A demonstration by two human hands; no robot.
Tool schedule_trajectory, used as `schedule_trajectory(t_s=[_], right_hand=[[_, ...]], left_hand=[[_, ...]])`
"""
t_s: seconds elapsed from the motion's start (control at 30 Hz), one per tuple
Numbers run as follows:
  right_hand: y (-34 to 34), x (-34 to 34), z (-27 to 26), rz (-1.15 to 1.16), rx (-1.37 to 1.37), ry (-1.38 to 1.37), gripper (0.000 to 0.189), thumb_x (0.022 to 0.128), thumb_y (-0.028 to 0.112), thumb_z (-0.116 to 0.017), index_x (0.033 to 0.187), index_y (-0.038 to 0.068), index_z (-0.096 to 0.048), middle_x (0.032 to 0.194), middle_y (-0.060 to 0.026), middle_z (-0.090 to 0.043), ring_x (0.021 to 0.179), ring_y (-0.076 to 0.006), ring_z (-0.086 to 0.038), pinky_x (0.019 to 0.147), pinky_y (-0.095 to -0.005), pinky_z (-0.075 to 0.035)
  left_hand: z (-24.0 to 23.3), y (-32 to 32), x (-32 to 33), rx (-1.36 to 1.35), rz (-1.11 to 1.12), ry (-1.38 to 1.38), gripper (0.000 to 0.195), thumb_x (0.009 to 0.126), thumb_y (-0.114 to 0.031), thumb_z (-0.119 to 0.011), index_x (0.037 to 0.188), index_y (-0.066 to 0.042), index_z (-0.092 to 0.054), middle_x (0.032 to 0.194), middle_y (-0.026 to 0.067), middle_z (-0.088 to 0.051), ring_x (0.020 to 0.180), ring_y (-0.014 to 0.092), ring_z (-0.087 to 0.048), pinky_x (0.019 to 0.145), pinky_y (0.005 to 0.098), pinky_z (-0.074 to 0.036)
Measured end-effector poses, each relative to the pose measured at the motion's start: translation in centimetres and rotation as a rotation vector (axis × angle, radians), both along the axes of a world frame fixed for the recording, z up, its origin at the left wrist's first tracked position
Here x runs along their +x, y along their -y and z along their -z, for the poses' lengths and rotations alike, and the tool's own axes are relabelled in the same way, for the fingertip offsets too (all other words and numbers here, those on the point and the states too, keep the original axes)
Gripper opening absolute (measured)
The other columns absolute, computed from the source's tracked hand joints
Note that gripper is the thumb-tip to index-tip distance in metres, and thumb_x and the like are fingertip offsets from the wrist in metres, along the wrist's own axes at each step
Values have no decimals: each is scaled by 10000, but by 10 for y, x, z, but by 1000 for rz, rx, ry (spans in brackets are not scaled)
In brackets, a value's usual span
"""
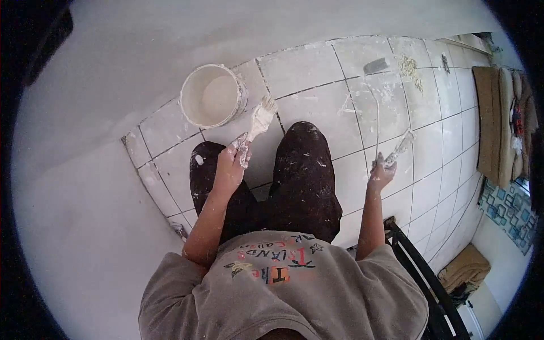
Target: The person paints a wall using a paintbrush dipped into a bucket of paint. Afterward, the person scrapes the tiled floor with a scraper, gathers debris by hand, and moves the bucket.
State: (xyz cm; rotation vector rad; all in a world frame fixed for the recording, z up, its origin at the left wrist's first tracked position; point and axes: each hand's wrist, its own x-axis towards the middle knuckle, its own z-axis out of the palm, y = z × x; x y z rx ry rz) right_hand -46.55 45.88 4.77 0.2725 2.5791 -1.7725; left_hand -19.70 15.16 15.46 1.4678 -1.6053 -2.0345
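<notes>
My left hand [233, 155] grips the handle of a wide paintbrush [262, 117], whose bristles and ferrule are caked in white. The brush points up and away from me, just right of a round white bucket [187, 102] holding an off-white substance. In my right hand [383, 171] are a thin wire-framed paint roller [377, 66] and a flat, white-smeared tool [401, 148], perhaps a scraper. The roller's grey head lies over the floor tiles, farther out. White smears cover the fingers of both hands. My bent knees, in dark, spotted trousers [304, 170], lie between the hands.
White tiles [306, 68] with dark joints and white smears form the floor. Pale walls [76, 170] border it at the left and top. Crumbly debris [409, 70] lies beyond the roller. Brown cushions [488, 123] stand at the right, and a black metal frame [425, 276] is at lower right.
</notes>
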Motion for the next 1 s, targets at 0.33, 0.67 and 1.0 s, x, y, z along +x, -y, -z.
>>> schedule_trajectory(t_s=[0.33, 0.67, 1.0], right_hand=[[4, 36, -78, -129, 96, 118, 301, 766, 67, -708, 949, 55, -469, 721, 15, -474, 492, -44, -413, 401, -187, -315], [51, 75, -147, -641, -51, 443, 259, 745, 74, -714, 843, 101, -476, 591, 39, -451, 432, -41, -406, 358, -180, -285], [151, 144, -176, -877, -89, 904, 164, 803, 78, -639, 844, 81, -479, 663, -61, -582, 479, -85, -479, 398, -186, -346]], left_hand=[[-2, 7, 9, -146, -6, 74, 354, 943, -258, -486, 1091, 53, -565, 619, -1, -487, 562, 68, -423, 520, 244, -371], [-32, 22, 87, -238, -333, 95, 387, 930, -326, -506, 1011, 42, -598, 601, -22, -442, 558, 67, -382, 506, 248, -347], [-28, 47, 123, -533, -247, 297, 369, 922, -292, -471, 868, 51, -597, 678, 266, -550, 662, 406, -569, 603, 459, -430]])
